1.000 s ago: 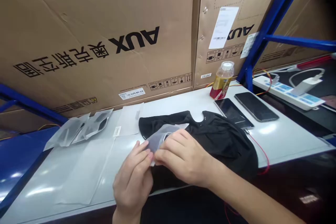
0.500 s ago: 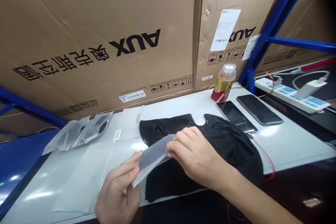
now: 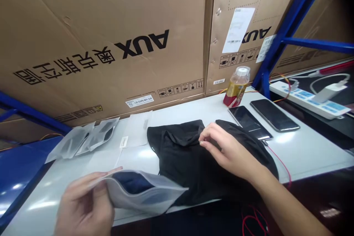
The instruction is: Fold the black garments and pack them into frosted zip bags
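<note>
My left hand [image 3: 85,202] grips a frosted plastic bag [image 3: 129,198] by its left end, over the table's front edge. The bag's mouth gapes towards me and its inside looks dark; I cannot tell what, if anything, is in it. A black cloth piece [image 3: 188,169] with a notch at its far edge lies spread on the table. Over its middle, my right hand [image 3: 225,151] is closed in a pinch on the cloth, where a loose fold rises to the fingertips.
More frosted bags [image 3: 80,142] lie at the left of the white table [image 3: 177,112]. Two phones [image 3: 273,116], one with a red cable, and a drink bottle [image 3: 236,86] stand to the right. Large cartons [image 3: 105,14] wall the back. Blue posts [image 3: 290,22] and a power strip [image 3: 309,99] are beyond.
My right hand has let go of the bag and moved right onto the cloth, which is now rucked up. My left hand has drawn the bag left and nearer, its mouth now wide.
</note>
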A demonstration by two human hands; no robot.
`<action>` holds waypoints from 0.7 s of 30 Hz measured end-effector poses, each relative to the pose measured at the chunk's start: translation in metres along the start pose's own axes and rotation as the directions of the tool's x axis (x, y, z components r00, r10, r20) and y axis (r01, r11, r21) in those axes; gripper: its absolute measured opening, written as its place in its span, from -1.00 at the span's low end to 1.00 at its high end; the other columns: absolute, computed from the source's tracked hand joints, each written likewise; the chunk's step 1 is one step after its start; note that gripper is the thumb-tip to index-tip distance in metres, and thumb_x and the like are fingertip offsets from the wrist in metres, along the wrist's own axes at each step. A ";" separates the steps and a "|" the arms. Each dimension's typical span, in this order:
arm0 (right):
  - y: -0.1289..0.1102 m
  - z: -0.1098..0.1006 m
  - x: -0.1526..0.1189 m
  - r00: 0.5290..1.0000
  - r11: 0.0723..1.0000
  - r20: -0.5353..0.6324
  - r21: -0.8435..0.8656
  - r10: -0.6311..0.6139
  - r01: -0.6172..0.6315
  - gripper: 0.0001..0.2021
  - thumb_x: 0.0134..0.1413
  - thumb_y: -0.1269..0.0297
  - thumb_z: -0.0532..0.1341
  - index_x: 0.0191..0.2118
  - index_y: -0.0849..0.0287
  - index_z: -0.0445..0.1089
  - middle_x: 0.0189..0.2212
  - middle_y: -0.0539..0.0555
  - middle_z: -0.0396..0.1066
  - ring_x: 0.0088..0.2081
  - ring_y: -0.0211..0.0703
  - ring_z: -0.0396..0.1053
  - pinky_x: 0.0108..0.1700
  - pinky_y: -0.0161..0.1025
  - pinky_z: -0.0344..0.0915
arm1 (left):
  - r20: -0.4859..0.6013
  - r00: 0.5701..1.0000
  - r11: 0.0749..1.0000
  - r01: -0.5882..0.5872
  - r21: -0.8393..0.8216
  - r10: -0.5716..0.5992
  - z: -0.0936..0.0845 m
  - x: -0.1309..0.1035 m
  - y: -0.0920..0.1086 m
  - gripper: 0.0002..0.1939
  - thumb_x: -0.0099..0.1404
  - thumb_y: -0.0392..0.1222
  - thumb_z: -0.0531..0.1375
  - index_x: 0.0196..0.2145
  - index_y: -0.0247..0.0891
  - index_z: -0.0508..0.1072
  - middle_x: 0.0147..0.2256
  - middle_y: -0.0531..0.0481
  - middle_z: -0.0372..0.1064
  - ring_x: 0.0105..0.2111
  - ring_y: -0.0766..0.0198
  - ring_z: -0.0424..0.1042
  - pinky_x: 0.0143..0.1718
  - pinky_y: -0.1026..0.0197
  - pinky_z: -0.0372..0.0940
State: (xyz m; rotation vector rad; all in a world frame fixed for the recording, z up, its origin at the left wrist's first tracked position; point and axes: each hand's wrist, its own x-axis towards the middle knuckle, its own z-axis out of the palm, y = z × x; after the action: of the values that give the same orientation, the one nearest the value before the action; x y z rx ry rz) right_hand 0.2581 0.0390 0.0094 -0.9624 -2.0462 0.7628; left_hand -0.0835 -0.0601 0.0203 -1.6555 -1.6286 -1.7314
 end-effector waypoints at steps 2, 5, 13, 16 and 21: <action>-0.012 0.007 -0.001 1.000 0.993 -0.003 0.119 0.028 -0.027 -0.91 0.47 0.33 0.12 -0.12 0.06 0.36 -0.18 0.04 0.42 -0.15 -0.14 0.39 -0.07 -0.18 0.33 | -0.076 0.996 0.997 -0.048 -0.068 0.043 0.013 0.005 0.004 -0.86 0.32 -0.27 0.37 -0.33 -0.26 0.46 -0.30 -0.02 0.52 -0.33 0.18 0.54 -0.27 0.08 0.45; -0.025 0.013 -0.005 0.994 0.963 -0.019 0.250 0.112 -0.104 -0.91 0.46 0.24 0.17 -0.14 0.04 0.41 -0.25 -0.01 0.46 -0.21 -0.18 0.41 -0.13 -0.23 0.34 | -0.139 0.990 0.995 -0.051 -0.087 0.038 0.024 0.012 0.007 -0.85 0.31 -0.26 0.39 -0.34 -0.27 0.47 -0.30 -0.03 0.51 -0.32 0.16 0.54 -0.27 0.06 0.41; -0.032 0.018 -0.009 0.980 0.962 -0.163 0.263 0.112 -0.066 -0.90 0.42 0.29 0.24 -0.06 -0.02 0.51 -0.18 -0.04 0.56 -0.16 -0.21 0.50 -0.08 -0.27 0.40 | -0.141 0.984 0.990 -0.123 -0.068 0.112 0.039 0.000 0.020 -0.90 0.31 -0.34 0.37 -0.27 -0.28 0.51 -0.24 -0.07 0.54 -0.25 0.09 0.59 -0.21 -0.01 0.48; -0.036 0.027 -0.008 0.974 0.976 -0.225 0.209 -0.009 0.057 -0.87 0.41 0.36 0.24 -0.05 -0.01 0.51 -0.16 -0.03 0.59 -0.12 -0.19 0.51 -0.04 -0.24 0.41 | 0.014 0.993 0.980 -0.116 -0.162 0.120 0.041 -0.012 0.024 -0.86 0.33 -0.43 0.31 -0.20 -0.26 0.49 -0.17 -0.07 0.55 -0.21 0.05 0.62 -0.13 -0.10 0.53; -0.043 0.037 -0.003 0.976 0.968 -0.166 0.181 -0.142 0.172 -0.90 0.40 0.41 0.25 -0.10 0.06 0.48 -0.15 0.02 0.56 -0.10 -0.15 0.48 -0.02 -0.16 0.39 | 0.182 0.971 0.976 -0.120 -0.181 0.153 0.034 -0.019 0.031 -0.80 0.39 -0.40 0.23 -0.08 -0.20 0.50 -0.09 -0.07 0.51 -0.09 0.04 0.59 -0.04 -0.12 0.53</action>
State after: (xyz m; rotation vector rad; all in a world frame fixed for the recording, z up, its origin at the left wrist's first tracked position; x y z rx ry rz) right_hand 0.2129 0.0055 0.0201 -0.7165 -1.8521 0.7636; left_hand -0.0356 -0.0529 0.0124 -2.0228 -1.4376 -1.7269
